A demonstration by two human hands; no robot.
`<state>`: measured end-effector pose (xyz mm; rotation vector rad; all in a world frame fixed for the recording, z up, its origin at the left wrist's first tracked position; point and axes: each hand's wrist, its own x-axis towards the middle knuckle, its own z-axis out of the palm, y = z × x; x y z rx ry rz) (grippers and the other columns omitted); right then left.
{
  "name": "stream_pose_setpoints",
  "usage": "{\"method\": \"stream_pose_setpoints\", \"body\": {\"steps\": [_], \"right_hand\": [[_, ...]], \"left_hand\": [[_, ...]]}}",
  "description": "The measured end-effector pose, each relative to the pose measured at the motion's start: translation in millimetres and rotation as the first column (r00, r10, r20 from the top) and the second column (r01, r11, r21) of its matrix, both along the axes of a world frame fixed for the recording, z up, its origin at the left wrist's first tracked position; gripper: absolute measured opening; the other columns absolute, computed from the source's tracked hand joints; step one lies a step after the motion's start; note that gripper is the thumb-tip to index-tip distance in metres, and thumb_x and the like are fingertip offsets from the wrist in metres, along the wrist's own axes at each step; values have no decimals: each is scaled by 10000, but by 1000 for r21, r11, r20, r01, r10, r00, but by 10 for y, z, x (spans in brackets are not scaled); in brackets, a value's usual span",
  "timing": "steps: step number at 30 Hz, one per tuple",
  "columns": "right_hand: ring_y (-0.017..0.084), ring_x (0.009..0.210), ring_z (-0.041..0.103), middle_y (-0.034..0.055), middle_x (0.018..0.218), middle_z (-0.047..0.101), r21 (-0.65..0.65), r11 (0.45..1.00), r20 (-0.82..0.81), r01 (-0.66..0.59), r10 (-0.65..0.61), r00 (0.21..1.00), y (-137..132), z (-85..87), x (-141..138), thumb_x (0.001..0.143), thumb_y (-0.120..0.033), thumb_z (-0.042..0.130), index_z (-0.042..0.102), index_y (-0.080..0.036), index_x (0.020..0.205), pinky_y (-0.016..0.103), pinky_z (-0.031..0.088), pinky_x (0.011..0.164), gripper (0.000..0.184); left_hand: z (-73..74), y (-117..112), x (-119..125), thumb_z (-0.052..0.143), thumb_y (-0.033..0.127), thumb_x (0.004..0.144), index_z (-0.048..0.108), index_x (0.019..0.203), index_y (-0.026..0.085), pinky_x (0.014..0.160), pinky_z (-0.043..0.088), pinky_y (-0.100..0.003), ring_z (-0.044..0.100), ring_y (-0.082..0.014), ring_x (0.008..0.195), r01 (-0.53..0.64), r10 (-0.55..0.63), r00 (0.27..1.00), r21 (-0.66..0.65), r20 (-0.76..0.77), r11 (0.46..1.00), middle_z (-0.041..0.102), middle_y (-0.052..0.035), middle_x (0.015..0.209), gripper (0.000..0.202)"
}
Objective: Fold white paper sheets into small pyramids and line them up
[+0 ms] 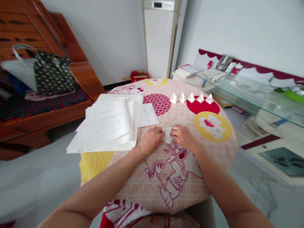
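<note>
A small white folded paper (167,136) lies on the cartoon-printed cloth of the round table (213,148). My left hand (151,139) and my right hand (182,135) both press down on it with curled fingers, one on each side. Most of the paper is hidden under my fingers. Several finished small white folded paper shapes (191,98) stand in a row at the far side of the table. A loose stack of white sheets (111,123) lies just left of my left hand.
A wooden bench (47,110) with a dotted dark bag (51,73) stands at the left. A glass shelf (249,88) with cups and papers runs along the right wall. A white standing air conditioner (159,38) is at the back.
</note>
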<state>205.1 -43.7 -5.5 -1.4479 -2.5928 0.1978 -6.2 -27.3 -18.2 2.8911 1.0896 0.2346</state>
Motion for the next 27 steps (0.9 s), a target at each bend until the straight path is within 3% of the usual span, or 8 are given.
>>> {"method": "stream_pose_setpoints", "body": {"steps": [8,15,19,22,24,27], "right_hand": [[183,770,588,75,786,668,38,999,-130,-33,38,991,50,-114,67,835,-25,572,761,-148,731,294,414,703,249],[181,772,601,65,778,669,42,999,-225,-30,38,974,64,-142,80,812,-9,578,754,-154,708,287,428,710,251],[180,764,602,61,769,665,49,999,-229,-22,33,973,63,-135,79,797,-3,582,751,-160,693,286,429,701,253],[187,780,607,68,780,677,46,998,-220,-35,44,975,72,-139,78,795,1,578,756,-161,690,293,438,714,263],[194,795,610,74,786,685,41,998,-213,-47,55,976,74,-141,77,796,0,579,764,-159,698,299,444,725,262],[190,800,615,74,797,688,25,999,-230,-40,45,972,68,-126,75,798,-4,579,780,-163,730,297,452,735,265]], "left_hand": [[234,-155,39,423,147,1028,724,1064,146,701,474,-304,647,-245,996,-161,145,973,-81,-182,984,698,-108,1021,303],[255,-218,63,421,214,1030,745,981,83,697,488,-363,703,-307,930,-277,261,940,-43,-221,960,698,-176,963,353],[229,-189,36,458,226,1010,757,905,91,715,503,-384,695,-320,944,-323,318,933,-1,-170,946,695,-180,933,345],[211,-132,-4,477,250,1010,744,901,120,767,522,-382,682,-291,954,-377,377,925,23,-46,926,693,-152,943,316],[190,-101,-18,499,234,1006,728,967,144,830,531,-367,668,-259,993,-316,314,948,24,51,949,696,-123,1019,249],[137,-88,4,566,188,975,696,1086,174,917,528,-327,639,-217,1065,-103,103,987,-11,125,995,683,-87,1135,172]]}}
